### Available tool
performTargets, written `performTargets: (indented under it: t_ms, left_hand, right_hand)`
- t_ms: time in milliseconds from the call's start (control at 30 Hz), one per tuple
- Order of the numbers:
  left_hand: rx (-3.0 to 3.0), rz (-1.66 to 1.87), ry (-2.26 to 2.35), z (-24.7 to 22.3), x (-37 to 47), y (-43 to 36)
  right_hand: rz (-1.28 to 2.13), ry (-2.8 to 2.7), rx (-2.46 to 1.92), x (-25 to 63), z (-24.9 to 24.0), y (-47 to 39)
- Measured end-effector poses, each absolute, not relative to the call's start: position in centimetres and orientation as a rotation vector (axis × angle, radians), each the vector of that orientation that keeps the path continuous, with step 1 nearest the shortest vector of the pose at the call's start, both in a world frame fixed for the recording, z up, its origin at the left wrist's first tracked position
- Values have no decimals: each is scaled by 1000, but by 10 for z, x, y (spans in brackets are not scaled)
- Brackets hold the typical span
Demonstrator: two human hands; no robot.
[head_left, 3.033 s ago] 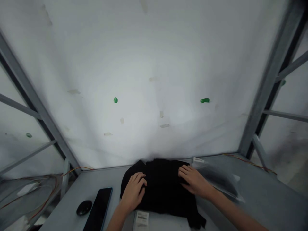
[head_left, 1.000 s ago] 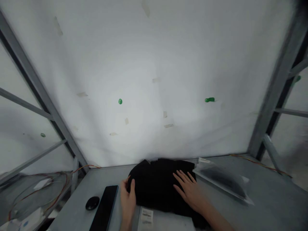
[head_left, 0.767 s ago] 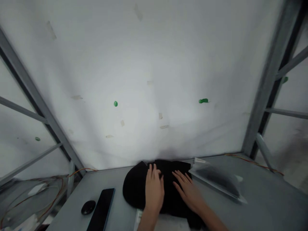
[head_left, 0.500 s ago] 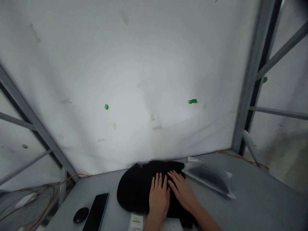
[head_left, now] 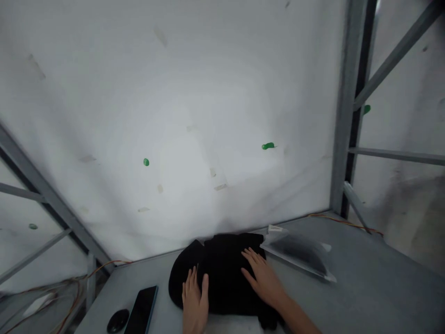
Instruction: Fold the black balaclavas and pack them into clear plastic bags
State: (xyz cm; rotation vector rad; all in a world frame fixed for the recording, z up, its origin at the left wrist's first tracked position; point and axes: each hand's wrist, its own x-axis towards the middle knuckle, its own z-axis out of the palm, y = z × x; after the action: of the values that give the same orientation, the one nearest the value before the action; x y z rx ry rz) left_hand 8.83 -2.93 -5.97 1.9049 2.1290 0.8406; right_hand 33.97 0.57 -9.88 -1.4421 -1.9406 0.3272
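Note:
A black cloth item (head_left: 225, 278), which looks like a folded garment with a rounded flap at its left, lies on the grey tabletop (head_left: 368, 283) against the back wall. My left hand (head_left: 194, 297) rests on its left part, fingers stretched out and thumb apart. On its right part lies my right hand (head_left: 262, 278), flat with fingers spread. Neither hand grips anything. Part of a pale sheet or bag (head_left: 232, 324) shows under the cloth's near edge. The exact kind of the black item cannot be made out.
Right of the cloth lies a clear plastic bag (head_left: 299, 253) with something dark inside. A phone (head_left: 142, 308) and a round black object (head_left: 118, 321) sit at the left. Metal posts (head_left: 342, 116) stand at both sides, with thin cables (head_left: 340, 220) along the table's back.
My left hand has moved left, from the middle of the black cloth to its left part. The right hand stays on the right part. The view has shifted slightly.

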Motion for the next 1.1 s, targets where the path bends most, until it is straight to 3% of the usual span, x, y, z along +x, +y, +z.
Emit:
performTargets:
  t_ms: [233,467,600,833,1100]
  left_hand:
    - [1916,997,1867,-58,115,-19]
    - [2148,975,1982,-67,154,-14]
    - [2182,1038,2086,-72,151,-11]
    - [2177,834,2409,-70,121,-13]
    - [2243,647,2295,-74,128,-17]
  right_hand:
    - [332,-1948,-1434,341,-100,6]
    - [263,-1929,-1439,340,-86,2]
    - [176,-2098,-1220,335,-61,-11]
    - [294,-2292,-1179,327,-54,-21]
    - [298,-2287,-1164,326,-70,-17]
